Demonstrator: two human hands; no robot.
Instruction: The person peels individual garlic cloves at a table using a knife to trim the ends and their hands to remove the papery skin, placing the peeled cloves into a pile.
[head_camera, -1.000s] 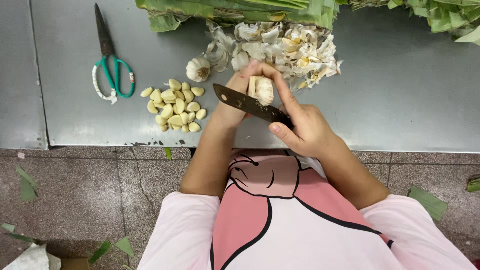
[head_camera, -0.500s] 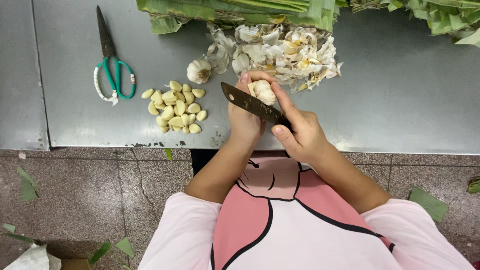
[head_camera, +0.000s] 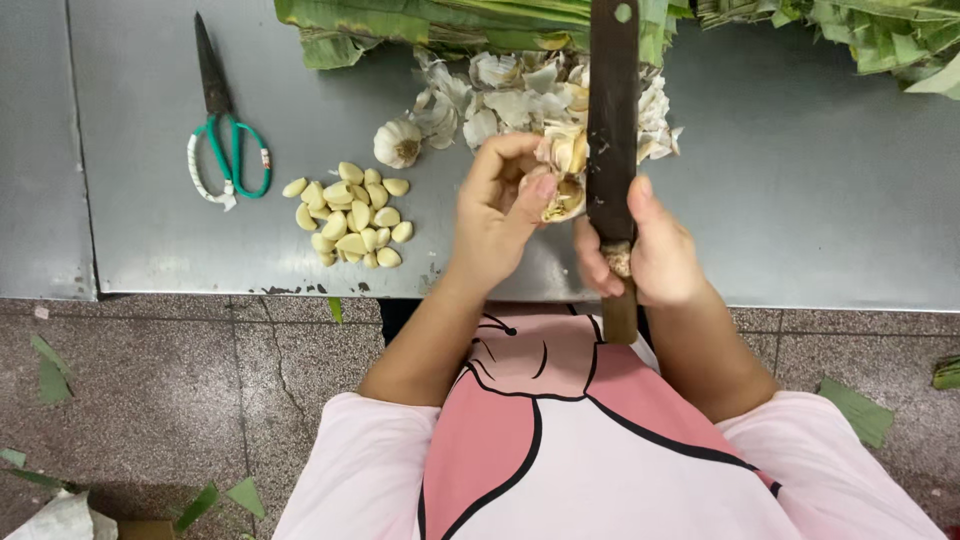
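A dull grey sheet-metal tabletop (head_camera: 800, 200) carries a heap of pale cream peeled garlic cloves (head_camera: 350, 215) and a whole white garlic bulb (head_camera: 398, 143) with a brownish centre. The papery garlic skins (head_camera: 510, 100) are off-white, tinged tan. The long scissors (head_camera: 222, 125) have dark blades and teal-green handles (one wrapped in white). The knife's flat blade (head_camera: 612, 110) is dark brown-black. Folded banana leaves (head_camera: 430, 20) are green, yellowing at the edges. The short-sleeved shirt (head_camera: 560, 440) is pale pink with a deeper pink shape outlined in black. The floor (head_camera: 150, 400) is speckled reddish-grey stone.
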